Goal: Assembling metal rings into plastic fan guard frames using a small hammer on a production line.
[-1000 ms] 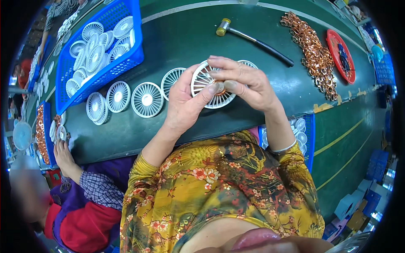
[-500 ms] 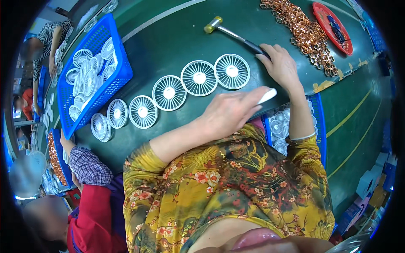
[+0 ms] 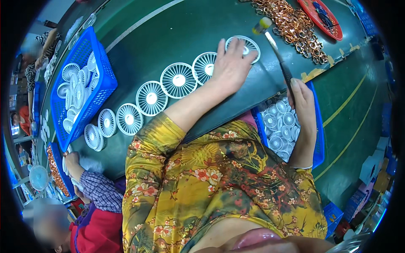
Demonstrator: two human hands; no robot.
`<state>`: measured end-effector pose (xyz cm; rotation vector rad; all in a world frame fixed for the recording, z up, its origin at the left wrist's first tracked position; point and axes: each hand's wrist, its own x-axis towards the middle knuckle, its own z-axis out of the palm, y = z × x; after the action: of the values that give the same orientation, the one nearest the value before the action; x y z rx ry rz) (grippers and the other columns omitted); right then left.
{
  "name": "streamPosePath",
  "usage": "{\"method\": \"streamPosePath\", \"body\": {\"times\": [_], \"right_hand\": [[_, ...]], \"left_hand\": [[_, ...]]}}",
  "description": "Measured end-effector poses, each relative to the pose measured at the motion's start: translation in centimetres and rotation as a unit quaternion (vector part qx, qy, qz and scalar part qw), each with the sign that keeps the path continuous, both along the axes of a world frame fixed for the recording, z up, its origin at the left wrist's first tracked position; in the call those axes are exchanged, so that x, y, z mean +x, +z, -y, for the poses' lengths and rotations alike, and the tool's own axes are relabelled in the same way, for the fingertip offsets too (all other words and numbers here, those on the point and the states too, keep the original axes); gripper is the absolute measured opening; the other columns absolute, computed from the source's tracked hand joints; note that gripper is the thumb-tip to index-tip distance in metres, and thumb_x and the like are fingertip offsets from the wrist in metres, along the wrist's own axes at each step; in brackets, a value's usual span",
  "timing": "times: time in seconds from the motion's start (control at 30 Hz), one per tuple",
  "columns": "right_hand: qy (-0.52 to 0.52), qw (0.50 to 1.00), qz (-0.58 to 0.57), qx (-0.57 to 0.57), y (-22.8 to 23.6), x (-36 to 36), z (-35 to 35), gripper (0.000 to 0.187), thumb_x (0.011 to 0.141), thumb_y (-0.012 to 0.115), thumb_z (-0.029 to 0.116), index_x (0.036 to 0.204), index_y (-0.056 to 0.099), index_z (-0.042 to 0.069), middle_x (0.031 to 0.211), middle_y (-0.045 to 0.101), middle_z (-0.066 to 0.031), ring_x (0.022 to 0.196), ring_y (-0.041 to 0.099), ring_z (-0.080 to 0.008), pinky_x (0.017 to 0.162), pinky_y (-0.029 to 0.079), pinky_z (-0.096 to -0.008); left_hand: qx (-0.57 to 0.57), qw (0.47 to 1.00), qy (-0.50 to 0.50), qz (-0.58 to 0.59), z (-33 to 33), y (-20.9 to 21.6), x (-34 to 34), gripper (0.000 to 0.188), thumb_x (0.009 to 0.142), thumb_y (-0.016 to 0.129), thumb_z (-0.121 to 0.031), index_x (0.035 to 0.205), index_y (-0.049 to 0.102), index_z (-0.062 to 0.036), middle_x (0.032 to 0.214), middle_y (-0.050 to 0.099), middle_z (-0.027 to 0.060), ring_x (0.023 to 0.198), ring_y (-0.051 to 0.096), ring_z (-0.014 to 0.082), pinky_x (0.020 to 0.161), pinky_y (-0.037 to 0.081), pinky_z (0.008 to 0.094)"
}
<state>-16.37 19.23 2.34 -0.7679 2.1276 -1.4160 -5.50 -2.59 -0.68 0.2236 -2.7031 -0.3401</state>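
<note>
My left hand reaches over the far right end of a row of white spoked discs. Its fingers are spread across the end disc, touching it and covering part of it. My right hand is wrapped around the black grip of a mallet. The mallet's yellowish head is raised and blurred, near the end disc. Leftward from my left hand runs the row, with one disc near its middle and overlapping discs at its near left end.
A blue basket of white discs stands at left. Another blue crate of discs sits by my right forearm. Copper-coloured rings lie at the far right beside a red tray. A co-worker's checked sleeve is at lower left.
My right hand has picked the mallet up off the table and drawn it nearer. My left hand has moved away and right; a disc now lies under it at the row's end.
</note>
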Motion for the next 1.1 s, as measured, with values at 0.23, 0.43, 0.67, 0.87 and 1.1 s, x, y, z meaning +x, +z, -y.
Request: {"method": "streamPosePath", "body": {"times": [0.23,0.43,0.67,0.87,1.1], "right_hand": [[-0.022,0.997,-0.018,-0.076,3.7,2.6,-1.8,0.031,0.102,0.044,0.024,0.118,0.058,0.001,0.065,0.050,0.0029,0.052,0.040,-0.0017,0.046,0.030,-0.0175],[0.054,0.982,-0.076,0.164,1.5,2.3,-1.6,0.035,0.100,0.047,0.020,0.131,0.053,0.003,0.065,0.051,-0.0005,0.058,0.049,-0.0082,0.054,0.040,-0.0249],[0.003,0.994,-0.112,-0.002,4.3,3.1,-1.3,0.033,0.100,0.047,0.014,0.131,0.054,0.004,0.077,0.061,-0.0017,0.063,0.053,-0.0083,0.058,0.043,-0.0237],[0.081,0.965,-0.215,0.125,0.8,1.1,1.2,0.032,0.100,0.047,0.022,0.127,0.057,0.008,0.066,0.062,-0.0123,0.060,0.062,-0.0209,0.057,0.046,-0.0343],[-0.003,0.997,-0.071,-0.005,1.6,1.2,0.4,0.033,0.102,0.047,0.020,0.129,0.057,0.005,0.064,0.045,0.0046,0.055,0.039,-0.0033,0.049,0.032,-0.0211]], "left_hand": [[0.049,0.997,0.052,-0.030,1.4,-0.9,-0.7,0.046,0.079,0.071,-0.037,0.121,0.065,-0.0210,0.136,0.040,0.0316,0.127,0.038,0.0466,0.108,0.030,0.0475],[0.172,0.979,0.104,-0.038,0.9,0.8,-1.0,0.076,0.068,0.082,-0.028,0.126,0.045,0.0028,0.125,0.053,0.0213,0.118,0.051,0.0353,0.106,0.034,0.0472],[0.185,0.973,0.133,-0.018,0.8,1.5,-0.6,0.089,0.067,0.083,-0.031,0.132,0.035,0.0047,0.111,0.060,0.0232,0.109,0.057,0.0359,0.106,0.035,0.0464],[0.194,0.972,0.133,0.002,1.5,2.2,-1.3,0.088,0.068,0.081,-0.031,0.132,0.032,0.0038,0.108,0.062,0.0214,0.108,0.058,0.0353,0.106,0.032,0.0518],[0.049,0.981,0.166,-0.087,4.6,2.3,1.5,0.090,0.071,0.079,-0.036,0.140,0.033,-0.0027,0.137,0.037,0.0308,0.133,0.031,0.0447,0.110,0.022,0.0571]]}}
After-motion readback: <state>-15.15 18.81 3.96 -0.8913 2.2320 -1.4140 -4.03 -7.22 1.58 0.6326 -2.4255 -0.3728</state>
